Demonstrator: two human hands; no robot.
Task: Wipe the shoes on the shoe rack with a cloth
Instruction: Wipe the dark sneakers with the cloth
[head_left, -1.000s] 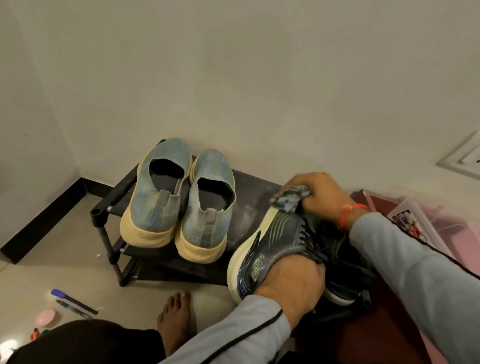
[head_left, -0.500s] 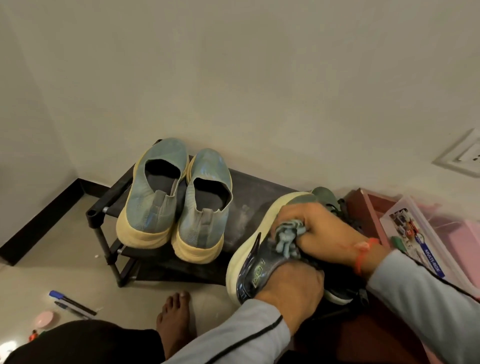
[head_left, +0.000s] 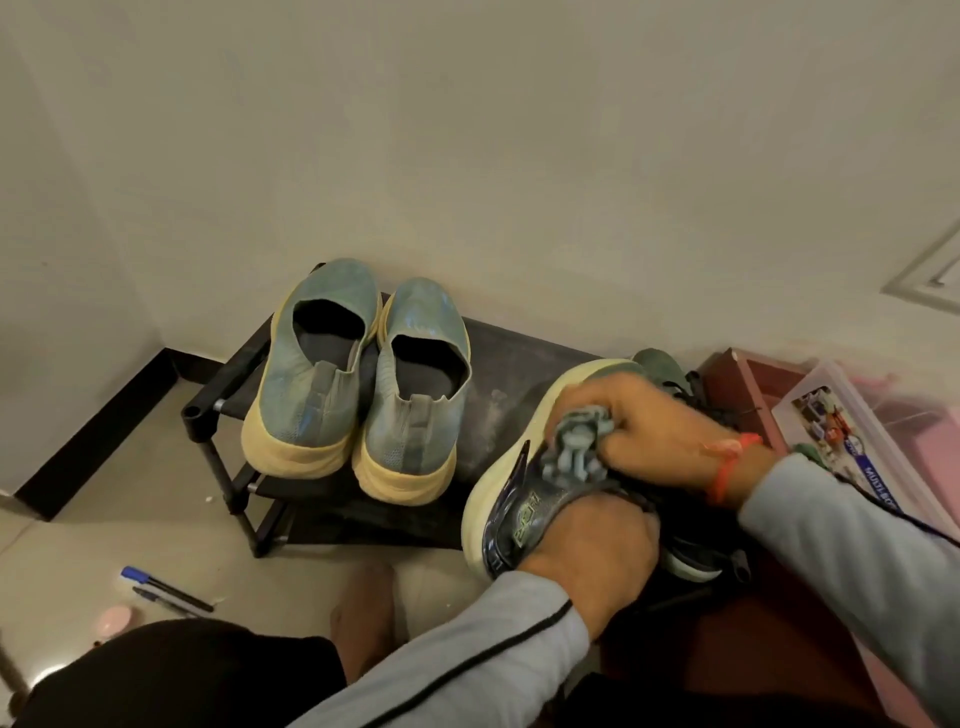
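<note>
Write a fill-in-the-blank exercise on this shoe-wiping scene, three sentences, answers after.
1. The right hand presses a bunched grey ____ against the dark shoe.
2. The left hand grips the dark shoe at its ____ end.
3. The pair of blue shoes stands on the shoe rack with heels toward the camera, and ____ pens lie on the floor.

Missing words: cloth; heel; two
</note>
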